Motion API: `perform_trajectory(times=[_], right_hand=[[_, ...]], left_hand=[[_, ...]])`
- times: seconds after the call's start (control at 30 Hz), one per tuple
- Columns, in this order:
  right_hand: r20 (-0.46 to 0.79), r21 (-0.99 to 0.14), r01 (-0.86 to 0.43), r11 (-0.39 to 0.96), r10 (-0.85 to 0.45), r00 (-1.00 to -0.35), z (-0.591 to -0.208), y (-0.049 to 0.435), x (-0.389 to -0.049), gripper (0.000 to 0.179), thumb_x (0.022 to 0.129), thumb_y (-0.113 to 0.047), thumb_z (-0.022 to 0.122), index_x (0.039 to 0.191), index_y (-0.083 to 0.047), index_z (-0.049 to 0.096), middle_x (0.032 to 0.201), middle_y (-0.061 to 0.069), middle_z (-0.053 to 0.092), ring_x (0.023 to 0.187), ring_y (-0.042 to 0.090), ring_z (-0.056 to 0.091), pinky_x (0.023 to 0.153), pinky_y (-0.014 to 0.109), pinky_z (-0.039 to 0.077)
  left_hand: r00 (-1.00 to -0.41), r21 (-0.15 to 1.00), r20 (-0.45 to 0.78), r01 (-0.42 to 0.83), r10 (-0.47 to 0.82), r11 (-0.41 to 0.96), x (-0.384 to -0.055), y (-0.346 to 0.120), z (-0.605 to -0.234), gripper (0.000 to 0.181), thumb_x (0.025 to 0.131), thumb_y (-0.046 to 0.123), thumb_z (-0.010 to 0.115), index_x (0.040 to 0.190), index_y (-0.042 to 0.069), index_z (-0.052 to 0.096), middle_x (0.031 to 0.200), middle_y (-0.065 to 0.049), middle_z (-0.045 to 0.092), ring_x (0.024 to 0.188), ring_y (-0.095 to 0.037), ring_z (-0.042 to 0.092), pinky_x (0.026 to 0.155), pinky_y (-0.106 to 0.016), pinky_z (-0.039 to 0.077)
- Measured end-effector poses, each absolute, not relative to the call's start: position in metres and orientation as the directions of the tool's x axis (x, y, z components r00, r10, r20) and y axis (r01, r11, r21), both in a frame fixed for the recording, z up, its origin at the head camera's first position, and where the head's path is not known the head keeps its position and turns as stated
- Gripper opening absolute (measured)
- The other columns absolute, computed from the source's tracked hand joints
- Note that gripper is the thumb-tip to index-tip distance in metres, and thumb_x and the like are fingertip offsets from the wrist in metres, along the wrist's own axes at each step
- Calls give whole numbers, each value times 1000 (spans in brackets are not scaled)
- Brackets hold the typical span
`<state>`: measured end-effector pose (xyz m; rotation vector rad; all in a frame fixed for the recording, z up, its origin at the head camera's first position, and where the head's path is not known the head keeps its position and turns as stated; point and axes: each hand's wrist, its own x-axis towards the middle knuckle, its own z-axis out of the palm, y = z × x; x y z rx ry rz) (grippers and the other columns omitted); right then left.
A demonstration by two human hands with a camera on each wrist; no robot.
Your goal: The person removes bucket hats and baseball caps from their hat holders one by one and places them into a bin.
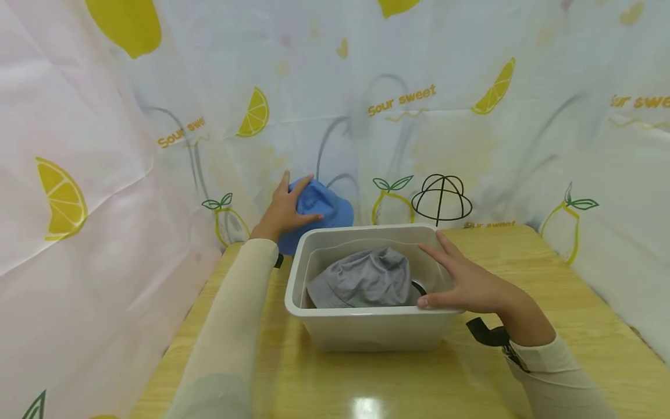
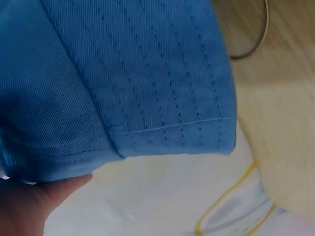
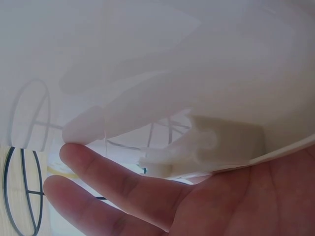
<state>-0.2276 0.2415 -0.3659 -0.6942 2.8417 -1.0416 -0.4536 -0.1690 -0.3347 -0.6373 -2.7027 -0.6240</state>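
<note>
At the back left, my left hand (image 1: 282, 212) holds a blue bucket hat (image 1: 332, 210), its thumb and fingers spread over the fabric. The left wrist view is mostly filled by the hat's stitched brim (image 2: 162, 83), with a fingertip at its lower edge. A white plastic bin (image 1: 374, 329) stands mid-table, with a crumpled grey fabric hat (image 1: 366, 279) inside. My right hand (image 1: 473, 285) rests at the bin's right side, thumb at the front rim. In the right wrist view, its fingers (image 3: 138, 191) lie extended along the glossy white wall.
A black wire hat stand (image 1: 442, 198) rises behind the bin's right corner. Something black and curved (image 1: 419, 287) shows inside the bin beside the grey hat. The wooden table (image 1: 324, 384) is enclosed by a lemon-print curtain (image 1: 314, 70). A wire loop (image 2: 263, 34) shows past the blue brim.
</note>
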Motion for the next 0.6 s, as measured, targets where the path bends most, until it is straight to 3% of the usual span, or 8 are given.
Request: perform_trajectory(times=[0.13,0.37,0.6], right_hand=[[122,-620,-395,678,-414,-902,-364,244,-228,108,82,-53,84,166,-22,23,174,9,-16,156,52,3,112,78,25],[118,-632,-392,669,-417,-901,-364,244,-227,107,83,-52,84,166,-24,23,174,7,-16,156,52,2,111,79,24],[108,-634,-390,668,-422,-900,-365,242,-226,108,83,-53,84,167,-22,22,174,8,-17,157,52,1,112,79,23]], left_hand=[[-822,305,435,520,369,798,-452,-166,-335,108,79,59,85,165,36,24,175,-14,1,157,-50,12,118,-68,29],[-792,224,488,521,368,824,-445,-164,-335,95,97,42,73,167,10,17,174,-12,11,157,-46,16,127,-56,21],[-669,55,619,560,412,827,-444,-166,-347,62,105,30,62,160,11,40,167,-28,26,146,-62,29,115,-64,38]])
